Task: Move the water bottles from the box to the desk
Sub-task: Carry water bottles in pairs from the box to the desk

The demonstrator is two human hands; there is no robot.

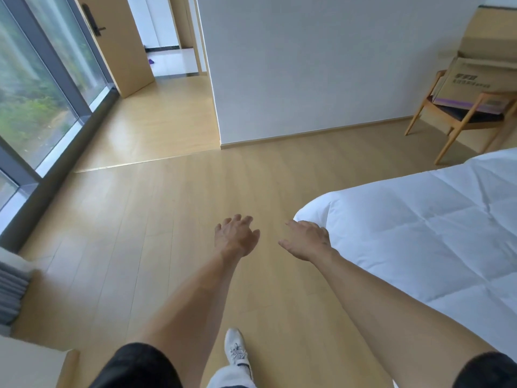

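Note:
A brown cardboard box [472, 82] with open flaps sits on a wooden chair [458, 121] at the far right, against the white wall. Its contents are hidden; no water bottle and no desk can be seen. My left hand [236, 236] and my right hand [306, 240] are stretched out in front of me over the wooden floor, both empty with fingers loosely spread. They are far from the box. My right hand hovers beside the near corner of the bed.
A bed with a white quilt [425, 225] fills the right side. Floor-to-ceiling windows [30, 107] line the left wall, with an open door [117, 43] beyond. A grey seat corner [11, 292] sits at the lower left. My white shoe [236, 348] steps on the floor.

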